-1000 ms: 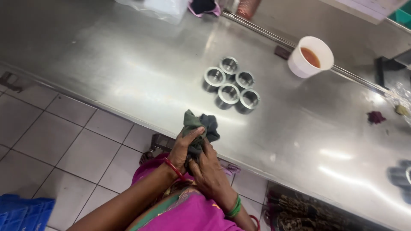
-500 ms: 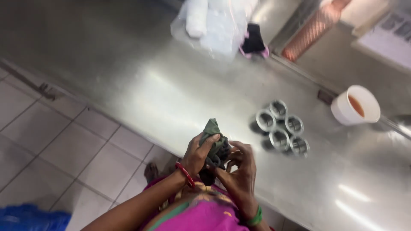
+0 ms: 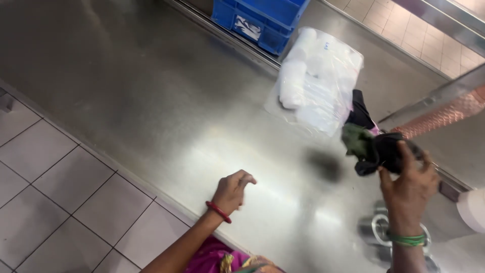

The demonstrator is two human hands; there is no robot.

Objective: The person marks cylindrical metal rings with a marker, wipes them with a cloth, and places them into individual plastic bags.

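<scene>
Dark cloth (image 3: 376, 149) is bunched in the right hand (image 3: 409, 184) above the steel counter (image 3: 151, 101); left hand (image 3: 231, 192) hovers loosely curled, holding nothing.

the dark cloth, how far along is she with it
Done: nothing on the steel counter shows a finished step. In hand: the right hand holds the dark cloth raised above the counter; the left hand rests open near the counter edge. Left: the metal cups below the right hand sit untouched.
</scene>
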